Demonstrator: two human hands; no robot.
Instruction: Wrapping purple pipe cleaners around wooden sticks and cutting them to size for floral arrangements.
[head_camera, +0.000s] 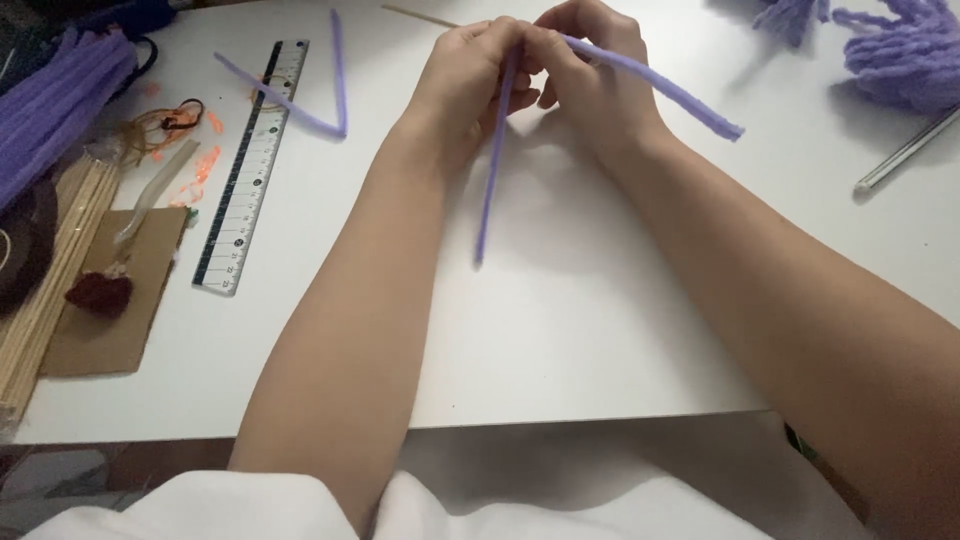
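My left hand (468, 75) and my right hand (590, 70) meet above the far middle of the white table (560, 320), both pinching one purple pipe cleaner (660, 88) at its bend. One leg of it hangs down toward me past my left wrist, ending near the table's middle. The other leg sticks out to the right over my right wrist. A thin wooden stick (415, 14) lies just beyond my left hand's knuckles.
A second bent purple pipe cleaner (335, 100) lies beside a clear ruler (250, 165) at the left. Further left are a bundle of purple pipe cleaners (55, 100), wooden skewers (50, 280), brown cardboard (130, 310) and orange scraps. Purple yarn (900, 55) and a metal rod (905, 150) lie at the far right.
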